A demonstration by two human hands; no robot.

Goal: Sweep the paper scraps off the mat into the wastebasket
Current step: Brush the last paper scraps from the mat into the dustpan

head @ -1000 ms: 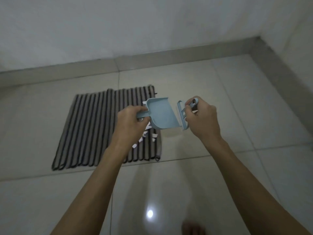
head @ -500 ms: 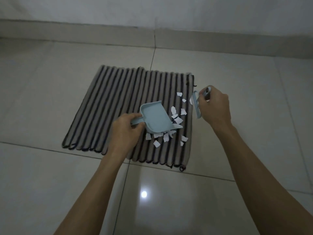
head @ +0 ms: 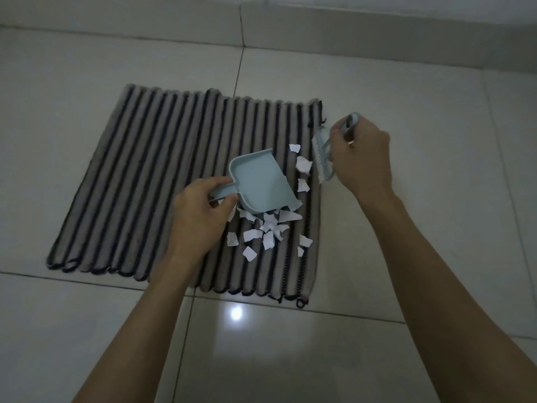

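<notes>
A striped mat lies on the tiled floor. Several white paper scraps are scattered over its right part. My left hand grips the handle of a small light-blue dustpan, whose mouth faces right and sits among the scraps. My right hand grips a small light-blue hand brush at the mat's right edge, bristles pointing left toward the nearest scraps. No wastebasket is in view.
Glossy pale floor tiles surround the mat, with a light reflection near its front edge. A skirting board and wall run along the far side.
The view has tilted down and closer to the mat. Both hands have lowered; the dustpan now sits among the scraps and the brush has come down to the mat's right edge.
</notes>
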